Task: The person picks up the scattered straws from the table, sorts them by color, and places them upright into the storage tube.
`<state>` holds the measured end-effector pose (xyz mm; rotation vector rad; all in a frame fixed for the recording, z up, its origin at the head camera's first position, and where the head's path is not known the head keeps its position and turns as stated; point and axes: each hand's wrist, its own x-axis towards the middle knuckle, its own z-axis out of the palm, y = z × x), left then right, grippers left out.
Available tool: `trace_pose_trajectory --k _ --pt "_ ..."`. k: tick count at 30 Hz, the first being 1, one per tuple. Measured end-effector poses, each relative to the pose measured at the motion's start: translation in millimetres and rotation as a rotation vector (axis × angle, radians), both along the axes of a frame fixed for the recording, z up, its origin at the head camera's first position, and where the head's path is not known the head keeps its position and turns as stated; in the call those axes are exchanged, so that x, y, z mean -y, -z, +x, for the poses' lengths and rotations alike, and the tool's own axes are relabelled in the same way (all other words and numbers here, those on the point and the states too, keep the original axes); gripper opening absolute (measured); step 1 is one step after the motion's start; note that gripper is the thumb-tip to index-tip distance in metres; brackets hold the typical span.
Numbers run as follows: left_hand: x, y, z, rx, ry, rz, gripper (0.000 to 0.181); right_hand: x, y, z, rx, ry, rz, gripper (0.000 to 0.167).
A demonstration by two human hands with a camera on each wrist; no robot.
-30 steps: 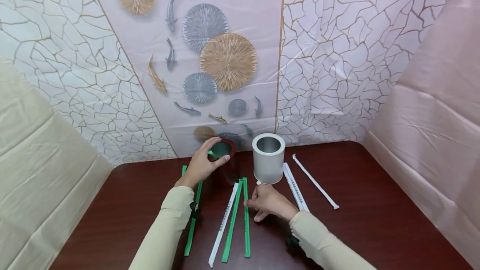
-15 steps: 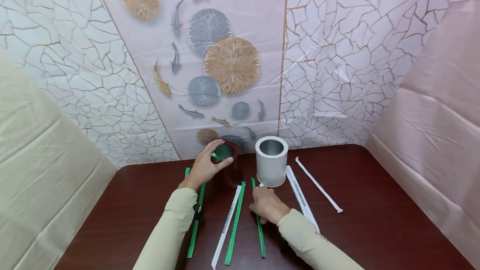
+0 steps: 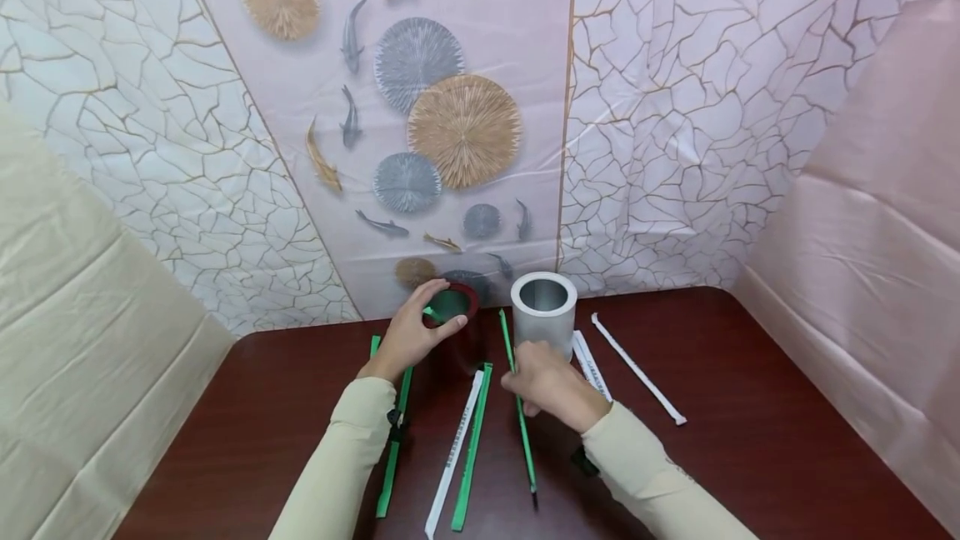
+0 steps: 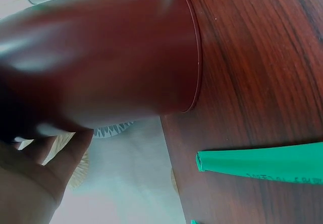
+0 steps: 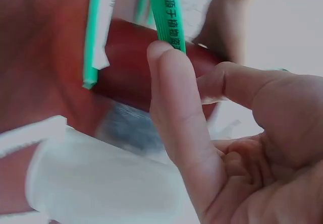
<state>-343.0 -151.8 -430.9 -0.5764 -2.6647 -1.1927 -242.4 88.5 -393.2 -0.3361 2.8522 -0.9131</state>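
Left hand (image 3: 411,332): grasping the dark red canister (image 4: 111,57) at its rim, thumb on the near side, fingers reaching round the left and far side. Canister stands upright on the tabletop (image 3: 750,407). Green strip (image 3: 429,312) visible at the canister mouth, between that thumb and fingers.

Right hand (image 3: 551,382): pinching a green wrapped straw (image 3: 526,440) between thumb and fingers; dark printing legible as characters in the right wrist view. Straw extends both beyond the hand and back toward the person. Contact between straw and either canister: cannot tell.

White canister (image 3: 546,328): upright, directly beyond the right hand, which hides its lower part.

Between the two forearms: white straw (image 3: 453,457) and second green straw (image 3: 472,457) lying side by side, upper ends close together. Under the left wrist: third green straw (image 3: 388,482), partly covered by the sleeve.

Right of the right hand: printed white straw (image 3: 591,363), partly hidden by that hand; farther right, thin white straw (image 3: 637,369), well apart from it.
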Motion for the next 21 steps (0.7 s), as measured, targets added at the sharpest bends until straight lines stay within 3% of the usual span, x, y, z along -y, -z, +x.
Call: trace_pose_trajectory --k 3,8,13,16,21 --pt "0.9 0.7 0.1 0.014 -0.006 -0.002 0.083 -5.8 -24.9 2.1 -0.06 -0.021 -0.049 0.037" --pt "1.2 0.9 -2.0 0.024 -0.006 -0.013 0.084 -16.8 -80.6 6.0 -0.22 -0.002 -0.113 0.002" --pt "-0.8 -1.2 -0.9 0.025 0.001 -0.008 0.082 -18.1 -130.6 0.3 -0.346 -0.011 -0.263 0.012" --pt "-1.2 -2.5 0.2 0.025 -0.001 0.002 0.082 -10.0 -143.0 -8.7 -0.479 -0.017 -0.366 0.014" --pt "-0.7 -1.9 -0.9 0.025 0.0 0.01 0.083 10.2 -137.9 -29.7 -0.597 -0.045 -0.454 0.019"
